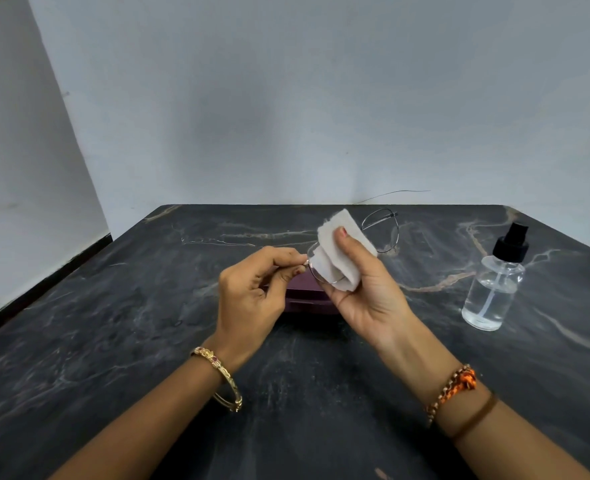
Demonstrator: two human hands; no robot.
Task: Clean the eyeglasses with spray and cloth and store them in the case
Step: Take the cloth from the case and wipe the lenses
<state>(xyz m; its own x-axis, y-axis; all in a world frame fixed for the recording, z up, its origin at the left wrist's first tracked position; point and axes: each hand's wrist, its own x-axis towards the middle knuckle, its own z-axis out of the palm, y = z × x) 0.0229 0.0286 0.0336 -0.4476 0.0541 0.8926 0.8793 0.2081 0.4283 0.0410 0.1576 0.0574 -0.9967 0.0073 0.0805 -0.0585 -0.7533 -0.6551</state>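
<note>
Above the purple case, the left hand pinches one end of the glasses while the right hand presses a folded white cloth around the near lens (thumb on top). Right of the case, well apart, stands the spray bottle on the dark table.

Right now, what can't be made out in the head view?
- Case: mostly hidden behind both hands; open or shut cannot be told.
- Near lens of the eyeglasses: covered by the cloth that the right hand folds over it; its cleanliness is unreadable.
- Left hand pinch on the frame corner: the contact is too small to resolve.
- Spray bottle: no label readable.
</note>
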